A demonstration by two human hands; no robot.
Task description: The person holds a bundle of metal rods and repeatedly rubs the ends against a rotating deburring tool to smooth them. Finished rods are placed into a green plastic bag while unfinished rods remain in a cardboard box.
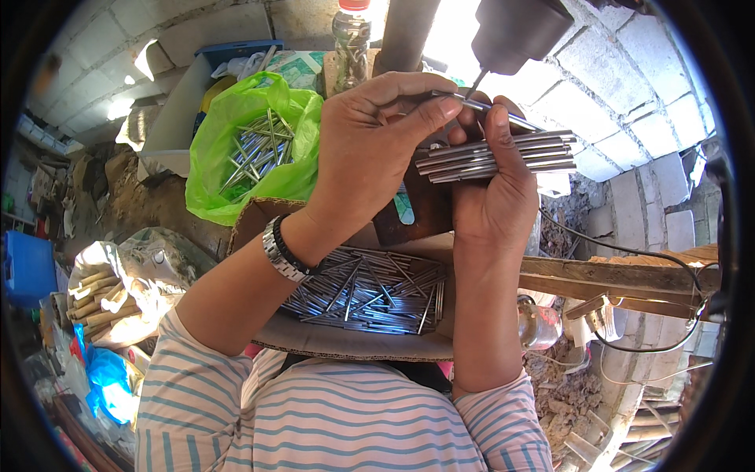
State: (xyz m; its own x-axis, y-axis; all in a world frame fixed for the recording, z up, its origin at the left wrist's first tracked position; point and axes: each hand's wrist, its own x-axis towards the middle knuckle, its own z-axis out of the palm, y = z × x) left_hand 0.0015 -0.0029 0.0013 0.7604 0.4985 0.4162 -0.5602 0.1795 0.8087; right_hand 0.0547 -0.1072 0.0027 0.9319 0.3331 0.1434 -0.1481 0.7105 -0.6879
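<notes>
My left hand (pixel 377 130) pinches the near end of a thin metal rod (pixel 503 112) between thumb and forefinger. The rod lies slanted under a drill bit (pixel 476 81), its tip at or very close to the rod. My right hand (pixel 495 185) is closed around a bundle of several shiny metal rods (pixel 503 157), and its fingers also reach the single rod. A dark drill chuck (pixel 519 39) hangs above both hands. Below my forearms, an open cardboard box (pixel 354 343) holds a heap of similar metal rods (pixel 362 291).
A bright green plastic bag (pixel 208 173) with more rods stands to the left, before a pale bin (pixel 169 126). Behind are a red-capped bottle (pixel 351 43) and a dark post (pixel 405 35). A wooden beam (pixel 613 285) and a black cable (pixel 629 250) run at right.
</notes>
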